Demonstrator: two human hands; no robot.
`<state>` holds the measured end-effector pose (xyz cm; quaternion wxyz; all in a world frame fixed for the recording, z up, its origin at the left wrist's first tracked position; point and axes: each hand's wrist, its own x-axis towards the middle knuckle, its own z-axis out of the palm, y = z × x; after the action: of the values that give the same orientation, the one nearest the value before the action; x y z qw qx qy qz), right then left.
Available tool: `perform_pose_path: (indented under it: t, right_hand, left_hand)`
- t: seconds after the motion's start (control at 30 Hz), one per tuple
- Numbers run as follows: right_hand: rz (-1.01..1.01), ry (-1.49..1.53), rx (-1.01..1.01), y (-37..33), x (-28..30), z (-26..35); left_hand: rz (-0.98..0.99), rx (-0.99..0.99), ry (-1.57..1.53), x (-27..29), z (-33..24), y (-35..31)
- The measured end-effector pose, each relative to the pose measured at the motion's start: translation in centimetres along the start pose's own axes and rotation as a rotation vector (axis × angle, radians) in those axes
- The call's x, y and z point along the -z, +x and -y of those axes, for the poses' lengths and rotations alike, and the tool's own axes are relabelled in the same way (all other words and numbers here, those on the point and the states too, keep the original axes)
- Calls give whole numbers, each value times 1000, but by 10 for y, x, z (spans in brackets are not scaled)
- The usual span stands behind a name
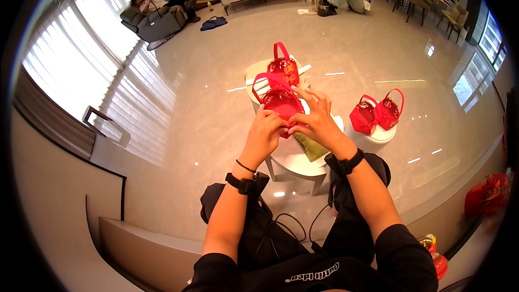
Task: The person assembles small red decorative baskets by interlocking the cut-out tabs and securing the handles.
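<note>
While the fingers of the left hand (pixel 267 131) and right hand (pixel 320 120) clamp the red handled basket (pixel 282 104) at its near side, over the white worktop (pixel 286 157), uneven pressure could crease its wall.

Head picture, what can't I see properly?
All in the head view:
Front red basket: lower front, hidden by the left hand and right hand.
Rear red basket: lower part, hidden by the front one.
Red thing at far right: too blurred near the dark rim.
</note>
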<state>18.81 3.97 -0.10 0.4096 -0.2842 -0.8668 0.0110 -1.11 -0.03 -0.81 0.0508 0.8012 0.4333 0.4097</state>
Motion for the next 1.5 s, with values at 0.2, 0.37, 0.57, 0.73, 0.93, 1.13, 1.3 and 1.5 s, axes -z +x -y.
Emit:
perform_pose_path:
  t: [0.2,0.37,0.57,0.73,0.93,1.13,1.3,1.5]
  right_hand:
    - [12,10,-4,0,2,1]
    - [7,-18,-14,0,1,0]
    - [1,-55,-1,-4,-4,-5]
    - [-44,-126,24,-3,-5,-4]
    - [-122,-283,76,-3,-9,-2]
    - [-124,-301,97,-1,-7,-1]
    - [-121,-280,82,-3,-7,-2]
    - [-114,-308,42,0,-6,-2]
  left_hand:
    - [4,-16,6,1,-2,0]
    - [-11,-1,-12,-1,-2,0]
    - [-13,-15,10,-5,0,0]
    - [-38,-1,-8,-6,-1,1]
    - [-59,46,-51,-5,-4,4]
    - [-48,17,-62,-6,-10,8]
    - [-31,19,-75,-7,-10,6]
    - [-73,32,-22,-9,-8,5]
